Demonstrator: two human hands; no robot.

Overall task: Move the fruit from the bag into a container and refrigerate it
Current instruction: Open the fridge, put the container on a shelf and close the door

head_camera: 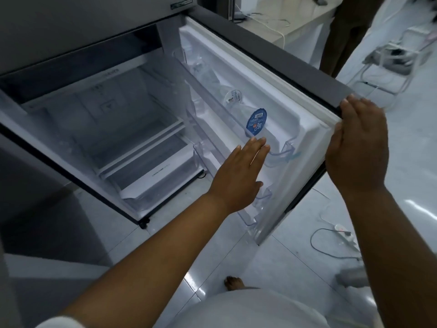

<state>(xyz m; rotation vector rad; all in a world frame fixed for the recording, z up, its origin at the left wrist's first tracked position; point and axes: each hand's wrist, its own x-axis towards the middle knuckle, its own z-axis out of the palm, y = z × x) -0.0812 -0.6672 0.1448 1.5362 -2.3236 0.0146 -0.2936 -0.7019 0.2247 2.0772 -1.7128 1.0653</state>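
The refrigerator (78, 95) stands open in front of me, its shelves and lower crisper drawer (156, 181) bare. Its door (279, 86) swings out to the right. My right hand (359, 147) grips the door's outer edge near its top corner. My left hand (238, 176) is flat, fingers together, empty, stretched toward the clear door bins (281, 152). No fruit, bag or container is in view.
A cup with a blue lid (256, 121) and a clear sealed cup (233, 97) sit in the door's upper bin. A counter with cables (279, 22) is at the back right. A power strip and cords (343, 233) lie on the white tiled floor. Another person's legs (347, 31) stand behind the door.
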